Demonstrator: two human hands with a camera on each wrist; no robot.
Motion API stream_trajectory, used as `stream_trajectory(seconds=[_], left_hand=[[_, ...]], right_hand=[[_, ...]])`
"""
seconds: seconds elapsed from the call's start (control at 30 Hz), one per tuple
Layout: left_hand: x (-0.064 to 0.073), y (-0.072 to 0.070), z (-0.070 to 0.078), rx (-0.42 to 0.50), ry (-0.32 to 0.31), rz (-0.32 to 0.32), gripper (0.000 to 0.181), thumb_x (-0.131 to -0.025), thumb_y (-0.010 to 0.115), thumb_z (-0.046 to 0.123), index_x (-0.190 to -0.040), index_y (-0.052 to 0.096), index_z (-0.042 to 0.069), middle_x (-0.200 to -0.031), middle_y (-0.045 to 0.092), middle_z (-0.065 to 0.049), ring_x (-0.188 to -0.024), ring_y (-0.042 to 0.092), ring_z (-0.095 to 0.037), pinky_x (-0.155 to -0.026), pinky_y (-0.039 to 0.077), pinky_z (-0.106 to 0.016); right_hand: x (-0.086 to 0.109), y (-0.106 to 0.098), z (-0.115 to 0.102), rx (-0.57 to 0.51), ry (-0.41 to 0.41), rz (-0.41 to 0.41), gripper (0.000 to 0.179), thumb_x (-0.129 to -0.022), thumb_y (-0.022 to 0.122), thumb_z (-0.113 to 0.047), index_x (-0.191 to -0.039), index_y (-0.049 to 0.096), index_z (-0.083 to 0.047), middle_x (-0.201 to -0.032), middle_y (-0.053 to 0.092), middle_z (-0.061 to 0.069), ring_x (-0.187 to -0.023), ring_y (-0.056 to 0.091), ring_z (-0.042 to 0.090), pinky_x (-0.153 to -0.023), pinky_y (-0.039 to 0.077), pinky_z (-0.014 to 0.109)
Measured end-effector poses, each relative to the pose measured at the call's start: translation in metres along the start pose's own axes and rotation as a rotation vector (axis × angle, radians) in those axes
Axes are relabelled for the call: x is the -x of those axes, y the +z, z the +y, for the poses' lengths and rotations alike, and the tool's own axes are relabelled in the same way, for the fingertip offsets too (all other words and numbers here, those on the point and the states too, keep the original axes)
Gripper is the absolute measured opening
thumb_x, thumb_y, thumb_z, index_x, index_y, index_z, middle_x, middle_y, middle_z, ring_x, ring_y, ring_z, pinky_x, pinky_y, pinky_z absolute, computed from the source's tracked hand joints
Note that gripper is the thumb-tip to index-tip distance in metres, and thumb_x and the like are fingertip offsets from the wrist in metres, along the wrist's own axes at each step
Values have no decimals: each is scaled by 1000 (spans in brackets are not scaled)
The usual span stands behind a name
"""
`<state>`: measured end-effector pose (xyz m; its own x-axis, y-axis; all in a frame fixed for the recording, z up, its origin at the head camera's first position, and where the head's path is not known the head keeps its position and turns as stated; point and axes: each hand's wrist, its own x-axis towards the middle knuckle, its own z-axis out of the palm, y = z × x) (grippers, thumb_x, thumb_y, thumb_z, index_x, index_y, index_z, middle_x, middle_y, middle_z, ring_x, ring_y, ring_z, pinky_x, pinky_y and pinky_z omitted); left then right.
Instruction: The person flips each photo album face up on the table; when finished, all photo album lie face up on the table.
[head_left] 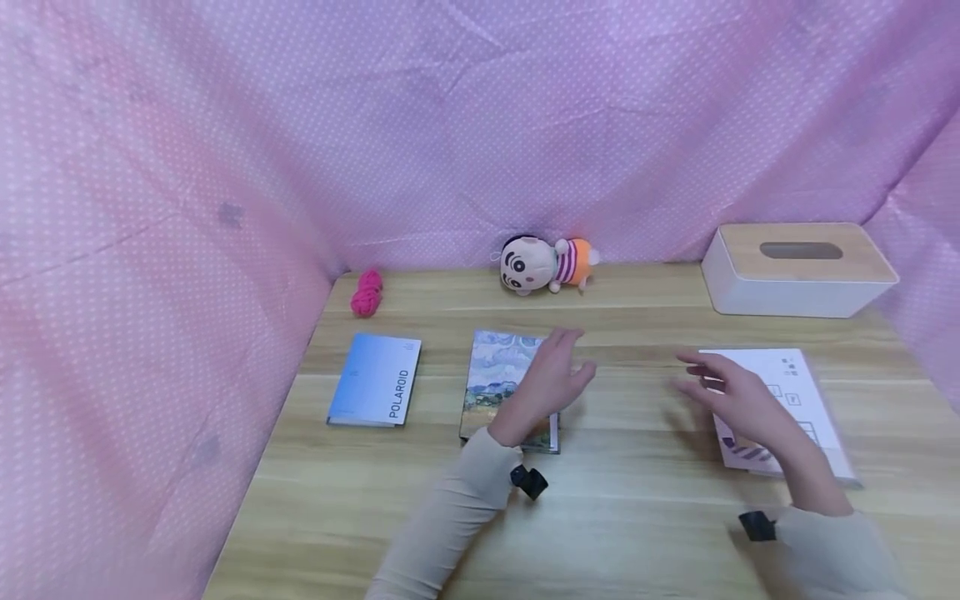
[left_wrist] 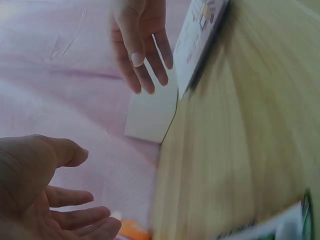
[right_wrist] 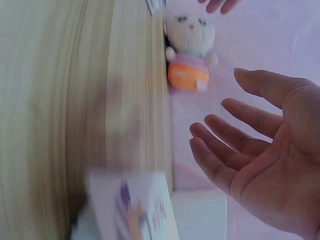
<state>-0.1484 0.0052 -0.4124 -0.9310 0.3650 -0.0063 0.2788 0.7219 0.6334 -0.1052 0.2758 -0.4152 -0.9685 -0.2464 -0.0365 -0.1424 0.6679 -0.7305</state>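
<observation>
Head: left fingers (head_left: 564, 339), right fingers (head_left: 703, 361) parted.

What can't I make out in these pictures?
- Head view: part of the landscape-covered book, hidden by the left hand.
- Head view: part of the white book, behind the right hand.
- Head view: corner print on the blue book, too small to read.
- Left wrist view: most of the doll, cut off by the bottom edge.
- Right wrist view: the white book's lettering, blurred.
</observation>
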Motion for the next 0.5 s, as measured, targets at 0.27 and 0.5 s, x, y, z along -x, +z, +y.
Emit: stream_trajectory(seconds=[0.27, 0.5], left_hand=[[-9, 46, 25, 70, -11, -52, 56, -95, 55, 37, -143, 42, 11, -143, 47, -3, -131, 45, -16, -108, 39, -29], [-17, 80, 47, 138, -48, -103, 56, -94, 55, 40, -143, 43, 14, -142, 49, 2, -130, 46, -12, -105, 41, -28]], right_hand=[[32, -32, 42, 69, 76, 95, 53, -95, 60, -29, -137, 47, 1, -131, 49, 32, -111, 51, 55, -72, 47, 8], [47, -49, 71, 102, 150, 143, 61, -95, 60, -31, -142, 39, 1, -138, 40, 37, -113, 42, 61, -92, 44, 52]])
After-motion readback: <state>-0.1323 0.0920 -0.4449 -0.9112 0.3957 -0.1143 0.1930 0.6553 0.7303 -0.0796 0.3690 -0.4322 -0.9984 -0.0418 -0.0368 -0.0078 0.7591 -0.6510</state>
